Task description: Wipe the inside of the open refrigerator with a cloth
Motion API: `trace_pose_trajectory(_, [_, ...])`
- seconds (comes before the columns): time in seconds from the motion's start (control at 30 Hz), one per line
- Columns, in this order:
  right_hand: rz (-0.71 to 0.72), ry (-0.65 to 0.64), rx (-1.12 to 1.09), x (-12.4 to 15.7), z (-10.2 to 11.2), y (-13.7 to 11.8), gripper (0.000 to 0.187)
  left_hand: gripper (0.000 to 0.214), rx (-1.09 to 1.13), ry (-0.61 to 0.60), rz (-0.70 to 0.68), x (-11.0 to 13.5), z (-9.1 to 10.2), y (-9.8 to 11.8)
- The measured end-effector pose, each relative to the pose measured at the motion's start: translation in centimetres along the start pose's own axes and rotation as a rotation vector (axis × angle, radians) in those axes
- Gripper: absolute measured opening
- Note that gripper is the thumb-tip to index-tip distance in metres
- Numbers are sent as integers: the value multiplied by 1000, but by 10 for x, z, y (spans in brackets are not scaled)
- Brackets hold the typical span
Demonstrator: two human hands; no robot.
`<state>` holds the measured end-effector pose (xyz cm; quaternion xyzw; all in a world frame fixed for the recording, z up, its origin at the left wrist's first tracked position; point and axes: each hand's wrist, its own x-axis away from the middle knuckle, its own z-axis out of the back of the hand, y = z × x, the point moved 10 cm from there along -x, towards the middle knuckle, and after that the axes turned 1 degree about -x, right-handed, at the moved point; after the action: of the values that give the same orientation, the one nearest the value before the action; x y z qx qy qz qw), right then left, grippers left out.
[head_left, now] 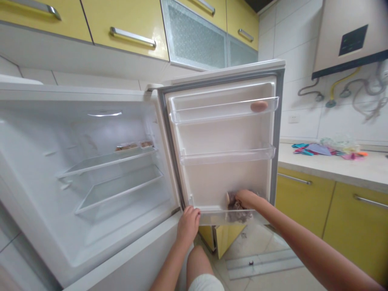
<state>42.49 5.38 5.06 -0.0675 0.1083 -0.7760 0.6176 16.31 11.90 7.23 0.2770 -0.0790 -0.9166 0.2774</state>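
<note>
A white fridge stands open, its door swung out to the right. My right hand reaches into the bottom door shelf and rests on a dark wrapped packet lying there. My left hand grips the lower front edge of the door beside that shelf. A single egg lies in the top door shelf. The middle door shelf looks bare.
Inside the fridge, two glass shelves with small trays of food at the back. Yellow cabinets under a counter to the right, with colourful cloths on it. My knee is below the door.
</note>
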Motion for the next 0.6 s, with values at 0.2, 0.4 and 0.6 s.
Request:
trace_pose_trajectory(0.2, [56, -13, -3, -25, -21, -43, 19, 20, 1, -23, 20, 0, 1, 4])
trace_pose_trajectory(0.4, [174, 126, -19, -43, -15, -81, 23, 22, 2, -28, 30, -1, -1, 4])
trace_pose_trajectory(0.6, [272, 459, -31, -12, 27, -85, 41, 23, -20, -43, 59, -1, -1, 2])
